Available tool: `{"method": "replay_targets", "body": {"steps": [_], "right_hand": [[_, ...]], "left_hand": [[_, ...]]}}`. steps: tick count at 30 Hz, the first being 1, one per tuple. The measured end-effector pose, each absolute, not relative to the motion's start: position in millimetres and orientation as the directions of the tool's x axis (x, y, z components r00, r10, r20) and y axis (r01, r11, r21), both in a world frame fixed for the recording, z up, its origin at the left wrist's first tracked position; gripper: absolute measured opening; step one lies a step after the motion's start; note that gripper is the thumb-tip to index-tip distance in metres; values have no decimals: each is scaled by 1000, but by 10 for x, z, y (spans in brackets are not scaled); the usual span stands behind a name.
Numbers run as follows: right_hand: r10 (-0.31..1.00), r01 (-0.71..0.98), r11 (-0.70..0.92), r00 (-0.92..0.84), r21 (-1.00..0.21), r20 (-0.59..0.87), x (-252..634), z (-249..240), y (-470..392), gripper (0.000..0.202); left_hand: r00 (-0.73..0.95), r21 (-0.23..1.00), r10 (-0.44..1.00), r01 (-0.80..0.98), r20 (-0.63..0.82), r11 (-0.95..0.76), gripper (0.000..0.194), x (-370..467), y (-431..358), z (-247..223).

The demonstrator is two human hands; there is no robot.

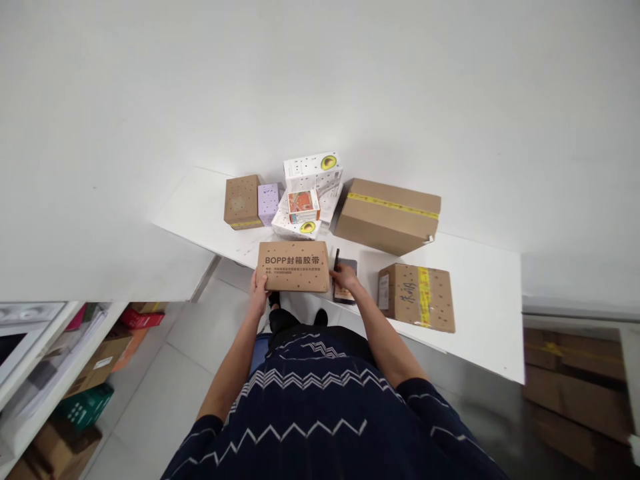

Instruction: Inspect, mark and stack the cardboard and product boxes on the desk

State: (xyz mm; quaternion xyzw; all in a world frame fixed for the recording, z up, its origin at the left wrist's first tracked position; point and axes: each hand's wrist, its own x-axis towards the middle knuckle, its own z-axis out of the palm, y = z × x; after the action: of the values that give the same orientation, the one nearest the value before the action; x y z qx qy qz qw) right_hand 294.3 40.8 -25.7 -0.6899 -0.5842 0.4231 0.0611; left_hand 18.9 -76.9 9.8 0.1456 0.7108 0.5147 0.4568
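Observation:
My left hand (259,293) grips the lower left corner of a brown cardboard box (295,259) with black print on its face. The box is held up at the front edge of the white table. To its right, my right hand (345,275) is closed around a black pen (337,257), which points up and away from me. Under that hand a phone (345,293) lies on the table, partly covered by the fingers. Farther right sits a taped carton (400,290) with handwriting and a yellow strip.
At the back stand a small brown box (242,199), a lilac box (269,202), white avocado boxes (310,175), an orange-and-white box (303,205) and a large carton (390,217). The white table (485,300) runs along the wall. Shelves with cartons (575,393) flank both sides.

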Motion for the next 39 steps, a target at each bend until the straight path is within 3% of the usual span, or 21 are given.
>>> {"method": "replay_targets", "body": {"steps": [6, 11, 14, 20, 25, 28, 31, 35, 39], "right_hand": [[856, 812, -320, 27, -488, -516, 2975, -222, 328, 33], [860, 903, -358, 219, -238, -461, 2965, -137, 55, 79], [848, 924, -352, 249, -147, -468, 2940, -99, -50, 93], [842, 928, -308, 163, -210, -514, 2921, -33, -98, 104], [817, 856, -428, 229, -289, -530, 3009, -34, -47, 104], [789, 629, -550, 177, -549, -588, 3186, -54, -8, 87], [764, 147, -638, 5, -756, -645, 3378, -37, -44, 63], [759, -285, -651, -211, -704, -616, 3502, 131, -196, 49], [779, -574, -627, -486, -527, -397, 3431, 427, -286, 55]], "left_hand": [[-544, 874, 688, -232, -480, 426, 69, 153, -777, 111], [-550, 875, 685, -236, -478, 422, 69, 168, -781, 87], [-558, 877, 680, -241, -475, 416, 70, 166, -781, 68], [-564, 877, 677, -227, -473, 423, 69, 169, -779, 76], [-551, 874, 681, -256, -483, 413, 65, 174, -780, 81], [-557, 877, 679, -259, -478, 405, 66, 173, -782, 85], [-558, 879, 682, -246, -473, 409, 67, 175, -781, 101], [-547, 879, 692, -230, -471, 417, 67, 178, -777, 121], [-560, 881, 687, -208, -463, 424, 68, 177, -771, 116]]}}
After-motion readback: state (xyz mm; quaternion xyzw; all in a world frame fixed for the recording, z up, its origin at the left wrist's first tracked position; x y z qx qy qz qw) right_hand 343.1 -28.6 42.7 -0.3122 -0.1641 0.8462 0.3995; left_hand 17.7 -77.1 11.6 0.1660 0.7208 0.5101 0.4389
